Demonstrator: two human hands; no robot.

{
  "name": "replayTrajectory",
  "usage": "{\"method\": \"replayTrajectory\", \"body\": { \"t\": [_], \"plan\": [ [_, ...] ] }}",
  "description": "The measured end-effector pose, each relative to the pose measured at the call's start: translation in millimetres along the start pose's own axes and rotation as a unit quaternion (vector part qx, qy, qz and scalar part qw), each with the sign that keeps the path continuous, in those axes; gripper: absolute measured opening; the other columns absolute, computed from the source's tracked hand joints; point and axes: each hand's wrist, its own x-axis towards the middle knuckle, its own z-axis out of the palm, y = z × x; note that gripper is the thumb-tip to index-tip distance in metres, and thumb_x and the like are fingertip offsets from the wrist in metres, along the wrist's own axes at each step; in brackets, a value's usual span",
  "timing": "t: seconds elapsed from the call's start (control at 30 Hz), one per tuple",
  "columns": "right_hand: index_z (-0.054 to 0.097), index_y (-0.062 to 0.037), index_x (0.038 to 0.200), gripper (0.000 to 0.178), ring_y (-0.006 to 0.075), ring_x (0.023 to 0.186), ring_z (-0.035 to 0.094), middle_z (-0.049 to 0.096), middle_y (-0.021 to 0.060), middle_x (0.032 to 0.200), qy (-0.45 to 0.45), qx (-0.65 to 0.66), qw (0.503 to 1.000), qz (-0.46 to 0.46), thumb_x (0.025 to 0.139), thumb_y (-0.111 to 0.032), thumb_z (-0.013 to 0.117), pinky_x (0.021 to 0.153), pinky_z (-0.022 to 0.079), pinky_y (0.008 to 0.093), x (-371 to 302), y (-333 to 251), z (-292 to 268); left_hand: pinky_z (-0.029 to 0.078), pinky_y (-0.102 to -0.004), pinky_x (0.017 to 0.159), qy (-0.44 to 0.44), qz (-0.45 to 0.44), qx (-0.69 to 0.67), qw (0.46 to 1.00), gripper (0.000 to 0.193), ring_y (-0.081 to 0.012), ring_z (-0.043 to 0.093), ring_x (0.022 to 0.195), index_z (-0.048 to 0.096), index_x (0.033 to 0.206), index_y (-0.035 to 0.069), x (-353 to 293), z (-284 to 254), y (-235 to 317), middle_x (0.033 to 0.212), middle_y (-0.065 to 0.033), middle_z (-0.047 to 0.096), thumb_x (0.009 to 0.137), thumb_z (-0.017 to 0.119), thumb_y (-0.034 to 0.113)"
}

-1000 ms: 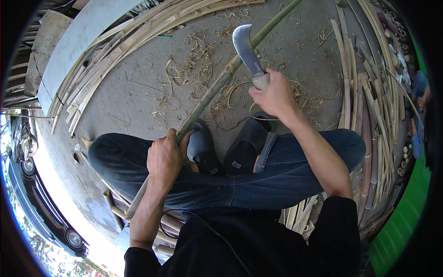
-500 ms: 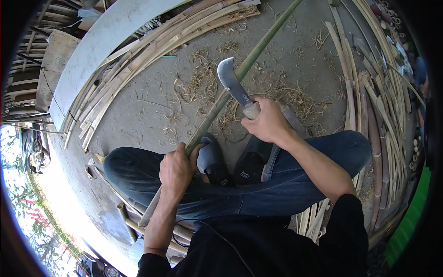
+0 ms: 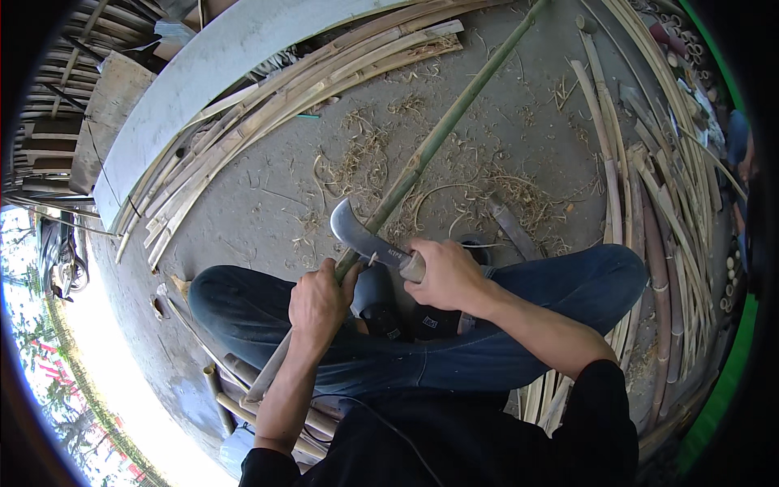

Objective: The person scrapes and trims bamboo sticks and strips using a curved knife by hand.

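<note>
A long green-brown bamboo strip point(image 3: 454, 114) slants from the far right of centre down past my left forearm. My left hand point(image 3: 318, 302) is closed around it above my left knee. In my right hand point(image 3: 451, 274) is the handle of a billhook point(image 3: 363, 237) with a curved, hooked metal blade. That blade lies across the bamboo strip just beyond my left fist, its hooked tip pointing left. A small pale curl of shaving shows at the blade's edge.
Thin shavings point(image 3: 527, 191) litter the concrete floor beyond my feet, with a short bamboo piece point(image 3: 513, 226) among them. Bundles of split bamboo point(image 3: 308, 77) lie at the far left, and more bamboo strips point(image 3: 673, 235) at the right. A pale curved board point(image 3: 203, 69) stands behind the left bundle.
My right hand has drawn the billhook down along the bamboo strip toward me, close to my left hand. My left hand keeps its grip, and the view has shifted slightly.
</note>
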Motion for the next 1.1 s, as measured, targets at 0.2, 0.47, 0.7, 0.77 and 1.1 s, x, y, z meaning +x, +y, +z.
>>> {"method": "replayTrajectory", "body": {
  "t": [0.2,0.47,0.7,0.77,1.1],
  "plan": [
    [0.067,0.0009,0.096,0.025,0.0273,0.067,0.072,0.071,0.0161,0.078,0.216,0.051,0.964,0.145,0.082,-0.017,0.078,0.065,0.055,0.0385,25,-1,-78,0.060,-0.0472,0.075,0.077,0.090,-0.131,0.984,0.067,-0.0405,0.076,0.084,0.059,0.133,0.001,-34,-25,-23,0.095,-0.0235,0.075,0.085,0.086,0.038],
    [0.060,0.0010,0.113,0.031,0.0130,0.069,0.065,0.067,0.0056,0.082,0.209,0.122,0.960,0.142,0.087,-0.008,0.075,0.064,0.053,0.0311,-30,42,-85,0.047,-0.0499,0.110,0.187,0.059,-0.054,0.979,0.093,-0.0403,0.054,0.134,0.057,0.144,0.005,-125,-37,-106,0.147,-0.0212,0.053,0.062,0.098,0.019],
    [0.061,0.0013,0.113,0.029,0.0136,0.075,0.067,0.067,0.0059,0.087,0.166,0.167,0.952,0.197,0.089,-0.006,0.074,0.070,0.054,0.0318,-30,30,-73,0.047,-0.0531,0.107,0.332,0.021,0.040,0.942,0.097,-0.0409,0.054,0.130,0.057,0.144,0.011,-196,-2,-157,0.145,-0.0197,0.052,0.059,0.098,0.031],
    [0.061,0.0012,0.113,0.029,0.0150,0.077,0.068,0.068,0.0066,0.088,0.150,0.155,0.959,0.186,0.089,-0.007,0.075,0.072,0.055,0.0332,-25,32,-67,0.047,-0.0522,0.107,0.289,-0.021,-0.014,0.957,0.098,-0.0405,0.055,0.129,0.056,0.145,0.009,-209,-17,-178,0.143,-0.0208,0.053,0.059,0.097,0.029],
    [0.056,0.0018,0.115,0.030,0.0173,0.087,0.073,0.073,0.0117,0.100,0.087,0.217,0.959,0.161,0.091,-0.004,0.073,0.078,0.059,0.0333,-22,8,-41,0.054,-0.0447,0.066,0.194,0.007,0.033,0.980,0.044,-0.0379,0.067,0.071,0.060,0.096,0.007,-206,-85,-219,0.077,-0.0156,0.064,0.057,0.079,0.009]
  ]
}}
